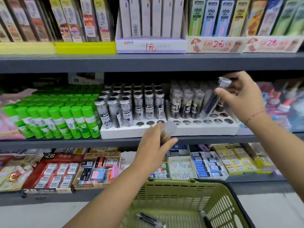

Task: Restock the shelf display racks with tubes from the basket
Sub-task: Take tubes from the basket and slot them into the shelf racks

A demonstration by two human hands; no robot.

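Insertion step: the right grip (243, 97) clamps a tilted tube (212, 102) above the white rack (205, 130), the left grip (153, 145) clamps a second tube (170, 129) in front of it; the next move calls for uprighting over a vacant hole (218, 120).

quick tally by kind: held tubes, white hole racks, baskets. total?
Held tubes: 2 (left-hand tube, right-hand tube)
White racks: 2 (left rack, right rack)
Baskets: 1 (basket)
Total: 5

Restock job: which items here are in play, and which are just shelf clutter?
In play: left hand, left tube, right hand, right tube, left rack, right rack, basket.
Clutter: glue sticks, eraser boxes, top-shelf packs.
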